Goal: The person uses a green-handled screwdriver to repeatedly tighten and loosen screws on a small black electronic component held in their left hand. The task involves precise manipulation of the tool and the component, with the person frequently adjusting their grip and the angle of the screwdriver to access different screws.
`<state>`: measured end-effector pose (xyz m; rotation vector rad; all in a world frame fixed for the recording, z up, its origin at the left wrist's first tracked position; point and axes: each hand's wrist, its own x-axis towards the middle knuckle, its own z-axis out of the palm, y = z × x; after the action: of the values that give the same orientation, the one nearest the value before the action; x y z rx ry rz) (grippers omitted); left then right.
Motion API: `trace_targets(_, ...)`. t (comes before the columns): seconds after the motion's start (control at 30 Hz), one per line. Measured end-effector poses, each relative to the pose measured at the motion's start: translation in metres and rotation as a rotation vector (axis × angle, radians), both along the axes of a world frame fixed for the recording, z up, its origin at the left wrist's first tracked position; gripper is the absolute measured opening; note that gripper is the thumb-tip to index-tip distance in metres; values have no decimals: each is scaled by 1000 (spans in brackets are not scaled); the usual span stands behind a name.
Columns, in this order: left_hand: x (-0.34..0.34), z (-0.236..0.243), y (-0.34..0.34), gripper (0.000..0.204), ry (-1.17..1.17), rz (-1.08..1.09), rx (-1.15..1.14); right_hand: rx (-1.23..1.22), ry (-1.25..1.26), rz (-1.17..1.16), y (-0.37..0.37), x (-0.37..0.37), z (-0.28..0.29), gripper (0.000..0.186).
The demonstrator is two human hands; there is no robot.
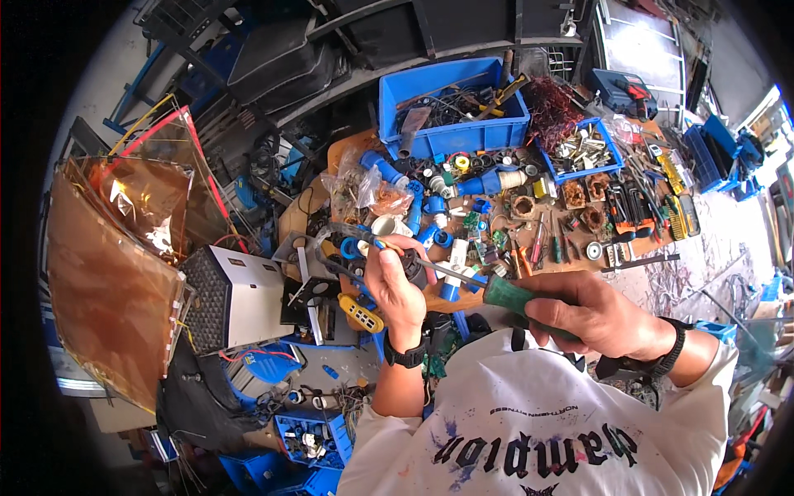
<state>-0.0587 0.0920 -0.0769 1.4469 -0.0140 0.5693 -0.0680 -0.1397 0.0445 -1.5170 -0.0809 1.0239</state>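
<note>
Amber sheet (pixel 116 273): a large brownish translucent panel, well apart to the left of both hands.
Grey box (pixel 236 298): a pale metal casing with a perforated side, left of the left hand's fingers, near but not touching.
Yellow switch (pixel 361 313): a small yellow control with dark buttons, just below and left of the left hand.
Left hand (pixel 395 285): raised over the table, a dark watch on the wrist; its fingers (pixel 403 245) curl closed around a small dark part (pixel 411 266) with blue and yellow bits at the fingertips.
Small dark part: sits inside the left fingers, mostly hidden; its exact shape cannot be told.
Screwdriver (pixel 496 291): green handle, metal shaft running up-left so that the tip meets the part at the left fingers.
Right hand (pixel 594 314): fingers wrapped tight around the green handle, a dark watch on the wrist.
Blue bin (pixel 451 136): beyond the left fingers, filled with tools and cables.
Blue plugs (pixel 484 183): scattered fittings on the table (pixel 637 256), above both hands.
Small blue tray (pixel 587 150): above the right fingers, holding pale metal parts.
</note>
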Motion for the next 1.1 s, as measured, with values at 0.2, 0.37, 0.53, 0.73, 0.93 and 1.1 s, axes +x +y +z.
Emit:
trace_targets(0.2, 4, -3, 3, 44, -3, -1, -25, -185, -737, 36, 7, -9, -17, 41)
trace_targets(0.37, 9, -8, 4, 46, -28, -5, -49, -253, -928, 103, 9, -4, -12, 45)
trace_targets(0.53, 9, 2, -3, 47, 94, -95, -395, -481, -1155, 239, 11, -4, 11, 46)
trace_targets(0.73, 9, 21, -3, 49, 197, -142, -573, -373, -1228, 128, 10, -2, 12, 40)
trace_targets(0.93, 7, 26, 2, 49, 217, -254, -679, -313, -1154, 60, 1, -5, 18, 40)
trace_targets(1.1, 6, 29, 2, 51, 223, -322, -716, -345, -1052, 14, -6, -4, 20, 39)
